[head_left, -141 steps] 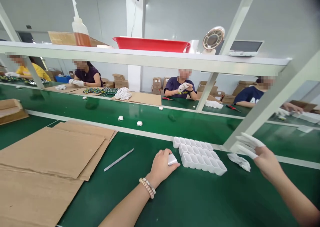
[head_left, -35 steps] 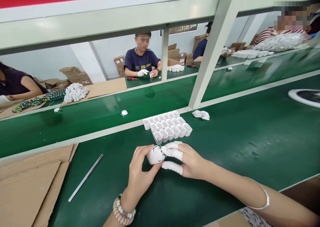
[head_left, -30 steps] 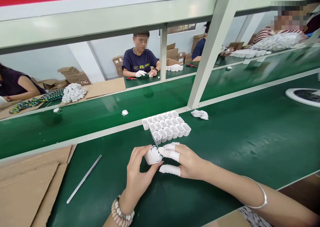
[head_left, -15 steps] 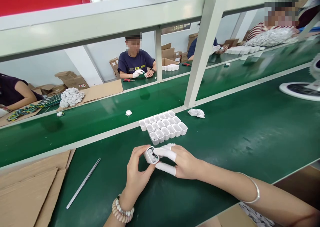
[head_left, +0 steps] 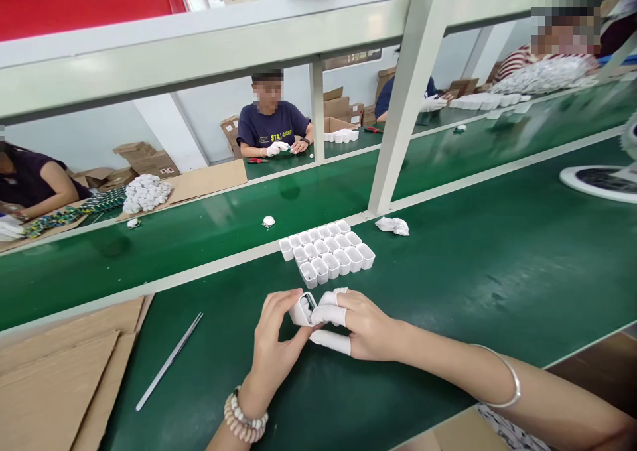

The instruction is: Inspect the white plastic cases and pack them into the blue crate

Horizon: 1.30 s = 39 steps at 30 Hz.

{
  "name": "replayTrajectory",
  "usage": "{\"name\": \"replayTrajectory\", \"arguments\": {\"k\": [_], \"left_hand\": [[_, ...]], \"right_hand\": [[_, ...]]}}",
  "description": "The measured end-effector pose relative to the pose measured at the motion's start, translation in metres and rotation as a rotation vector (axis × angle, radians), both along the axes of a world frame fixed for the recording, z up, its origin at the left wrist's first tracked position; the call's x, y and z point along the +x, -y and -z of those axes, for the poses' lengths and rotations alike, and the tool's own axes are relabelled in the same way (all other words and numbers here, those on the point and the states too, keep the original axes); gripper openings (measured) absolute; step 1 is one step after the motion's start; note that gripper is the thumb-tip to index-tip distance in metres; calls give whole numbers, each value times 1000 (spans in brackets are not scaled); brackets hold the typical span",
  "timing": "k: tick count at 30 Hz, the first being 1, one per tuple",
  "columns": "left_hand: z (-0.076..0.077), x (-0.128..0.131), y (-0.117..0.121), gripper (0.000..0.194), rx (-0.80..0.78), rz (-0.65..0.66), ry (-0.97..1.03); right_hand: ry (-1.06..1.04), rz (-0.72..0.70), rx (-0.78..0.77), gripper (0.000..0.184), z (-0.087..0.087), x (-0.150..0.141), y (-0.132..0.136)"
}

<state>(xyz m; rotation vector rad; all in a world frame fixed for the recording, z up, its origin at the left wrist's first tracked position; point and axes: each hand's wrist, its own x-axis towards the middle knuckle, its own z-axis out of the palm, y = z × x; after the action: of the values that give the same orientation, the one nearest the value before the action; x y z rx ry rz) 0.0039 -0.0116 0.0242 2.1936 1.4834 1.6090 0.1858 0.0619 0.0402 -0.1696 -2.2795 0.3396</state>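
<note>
Right now my left hand (head_left: 276, 335) has its thumb and fingers closed around a small white cup (head_left: 297, 313), which sits tilted at the centre of everything, its mouth facing my right hand (head_left: 365, 325). On that hand the thumb and nearest fingers wear white covers (head_left: 331, 315), and they are bent in against the rim; whether they pinch anything there I cannot tell. A green piece (head_left: 310, 301) shows inside the mouth, beside something white (too small for me to make out).

From the cup, three rows of matching cups (head_left: 353, 260) stand at one o'clock on the green table (head_left: 472, 285), mouths up. At two o'clock lies a crumpled white scrap (head_left: 393, 226). Tweezers (head_left: 169, 362) lie by themselves between eight and nine o'clock, with flat cardboard (head_left: 54, 385) farther out at nine. A small white part (head_left: 269, 221) rests at eleven, beyond the pale strip (head_left: 184, 277), and at twelve a co-worker (head_left: 273, 123) sits across from me
</note>
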Motion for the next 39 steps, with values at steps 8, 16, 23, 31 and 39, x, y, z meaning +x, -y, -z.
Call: {"name": "replayTrajectory", "arguments": {"k": [8, 16, 23, 31, 39], "left_hand": [[1, 0, -1, 38, -249, 215, 288], [7, -2, -1, 41, -300, 265, 427], [1, -2, -2, 41, -343, 190, 306], [7, -3, -6, 61, -380, 165, 318], [8, -75, -78, 69, -608, -135, 59]], "right_hand": [[-189, 28, 37, 21, -3, 1, 0], [-123, 57, 175, 29, 1, 0, -5], [122, 46, -30, 27, -5, 1, -4], [6, 0, -493, 23, -17, -3, -8], [581, 584, -281, 39, -78, -31, -166]]}}
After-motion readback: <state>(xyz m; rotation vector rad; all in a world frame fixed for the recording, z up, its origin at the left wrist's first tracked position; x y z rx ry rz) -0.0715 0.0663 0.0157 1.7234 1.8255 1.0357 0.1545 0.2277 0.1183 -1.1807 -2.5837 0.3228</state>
